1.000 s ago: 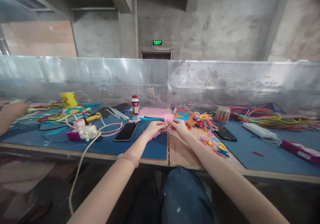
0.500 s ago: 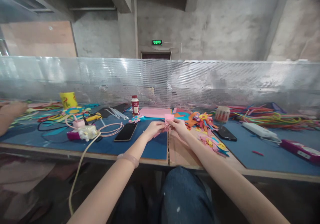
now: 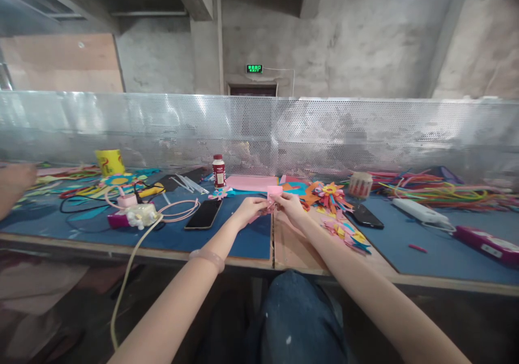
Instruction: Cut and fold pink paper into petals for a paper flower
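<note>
Both of my hands meet above the table, at the seam between the blue mat and the bare wood. My left hand has its fingers closed on the lower edge of a small pink paper piece. From the other side my right hand pinches the same piece, fingertips close to those of the left. Just right of the hands sit orange and multicoloured paper flowers and a heap of cut paper petals. Behind lies a flat pink sheet.
A red bottle stands behind a black phone. Left are a power strip with cables, a yellow tub and a co-worker's hand. Another phone, a clear cup and coloured strips are right.
My hands and the pink paper stay almost still. The co-worker's hand at the far left has shifted slightly left.
</note>
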Action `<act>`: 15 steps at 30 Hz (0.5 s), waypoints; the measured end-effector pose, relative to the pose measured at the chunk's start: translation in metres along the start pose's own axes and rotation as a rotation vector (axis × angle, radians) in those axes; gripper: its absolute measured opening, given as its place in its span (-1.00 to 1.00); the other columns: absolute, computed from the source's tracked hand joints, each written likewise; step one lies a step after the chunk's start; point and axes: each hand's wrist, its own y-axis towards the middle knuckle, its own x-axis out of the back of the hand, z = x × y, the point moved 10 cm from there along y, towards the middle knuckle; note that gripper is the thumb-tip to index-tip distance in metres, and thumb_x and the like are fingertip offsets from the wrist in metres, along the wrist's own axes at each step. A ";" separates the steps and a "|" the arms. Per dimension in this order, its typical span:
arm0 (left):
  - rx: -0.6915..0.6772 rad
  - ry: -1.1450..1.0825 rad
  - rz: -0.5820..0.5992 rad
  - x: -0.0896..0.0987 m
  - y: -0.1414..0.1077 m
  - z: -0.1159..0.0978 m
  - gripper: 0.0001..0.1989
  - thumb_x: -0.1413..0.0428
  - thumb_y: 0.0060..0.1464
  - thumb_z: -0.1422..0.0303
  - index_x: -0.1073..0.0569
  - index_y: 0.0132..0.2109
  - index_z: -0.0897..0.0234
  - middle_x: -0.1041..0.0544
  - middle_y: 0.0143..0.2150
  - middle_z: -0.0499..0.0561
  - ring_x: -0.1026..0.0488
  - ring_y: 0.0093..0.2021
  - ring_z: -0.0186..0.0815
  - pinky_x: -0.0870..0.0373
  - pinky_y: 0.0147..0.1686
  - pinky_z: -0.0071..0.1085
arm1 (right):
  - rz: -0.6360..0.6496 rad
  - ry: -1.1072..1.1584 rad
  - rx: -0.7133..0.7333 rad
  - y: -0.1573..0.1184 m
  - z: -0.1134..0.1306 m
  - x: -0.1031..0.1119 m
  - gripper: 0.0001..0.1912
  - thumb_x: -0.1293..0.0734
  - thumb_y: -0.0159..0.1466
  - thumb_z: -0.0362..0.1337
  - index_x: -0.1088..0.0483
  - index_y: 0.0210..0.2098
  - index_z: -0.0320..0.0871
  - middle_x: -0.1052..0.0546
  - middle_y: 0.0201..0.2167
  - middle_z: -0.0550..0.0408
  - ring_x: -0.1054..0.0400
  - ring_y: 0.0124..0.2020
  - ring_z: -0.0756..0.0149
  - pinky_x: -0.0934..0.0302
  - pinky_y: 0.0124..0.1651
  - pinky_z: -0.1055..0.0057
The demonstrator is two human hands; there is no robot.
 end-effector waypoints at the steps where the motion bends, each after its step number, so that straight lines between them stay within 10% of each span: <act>1: -0.002 -0.003 0.003 -0.001 0.000 0.000 -0.72 -0.23 -0.19 0.29 -0.54 -0.32 0.43 -0.55 -0.36 0.17 -0.46 -0.35 -0.30 -0.32 -0.29 -0.40 | 0.001 0.000 -0.001 0.000 0.000 0.000 -0.68 -0.41 -0.07 -0.07 -0.38 -0.57 -0.23 -0.38 -0.67 0.18 -0.17 -0.66 0.50 -0.02 -0.55 0.49; 15: 0.013 0.021 -0.022 0.000 0.000 0.001 -0.72 -0.24 -0.24 0.29 -0.54 -0.35 0.43 -0.55 -0.42 0.13 -0.46 -0.39 -0.31 -0.32 -0.25 -0.38 | -0.038 -0.014 -0.036 0.000 -0.002 0.004 -0.68 -0.44 -0.14 -0.09 -0.37 -0.61 -0.23 -0.34 -0.69 0.20 -0.17 -0.65 0.50 -0.02 -0.54 0.49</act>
